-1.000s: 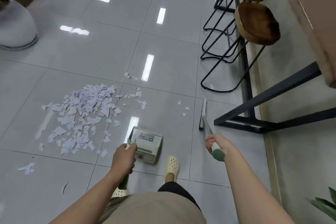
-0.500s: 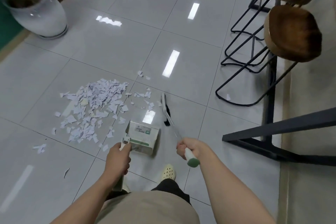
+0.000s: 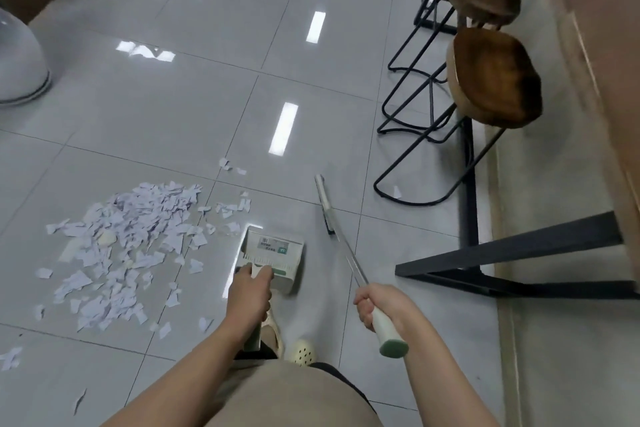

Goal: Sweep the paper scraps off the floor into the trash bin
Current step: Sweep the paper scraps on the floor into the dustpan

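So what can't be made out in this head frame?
- Trash bin: not in the head view.
- Dustpan label: too small to read.
- Dustpan handle: mostly covered by the left hand.
- White pot: cut off by the left edge.
- Broom bristles: seen edge-on, barely visible.
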